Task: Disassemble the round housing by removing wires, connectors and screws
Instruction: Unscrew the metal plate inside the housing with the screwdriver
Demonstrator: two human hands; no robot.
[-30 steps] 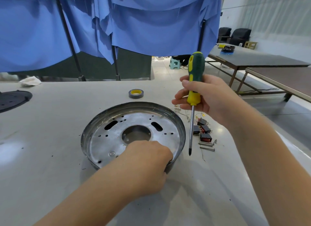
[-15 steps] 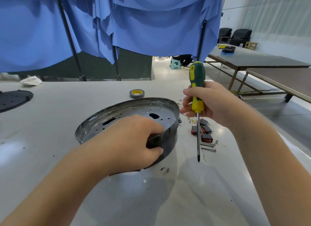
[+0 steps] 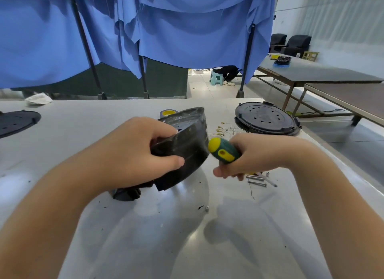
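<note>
While left hand (image 3: 133,154) tilts housing (image 3: 187,141), unlabelled

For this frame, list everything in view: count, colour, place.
round housing: 1, black outside, tilted up off the table, centre
screwdriver: 1, green and yellow handle, right of the housing
tape roll: 1, grey with yellow core, behind the housing
round black cover: 1, table's far right
black disc: 1, far left edge
long metal screws: several, silver, under the right hand
small wires: a few, yellowish, right of the housing
white cloth: 1, far left
table: 1, light grey
blue drapes: background
left hand: grips the housing
right hand: holds the screwdriver
</note>
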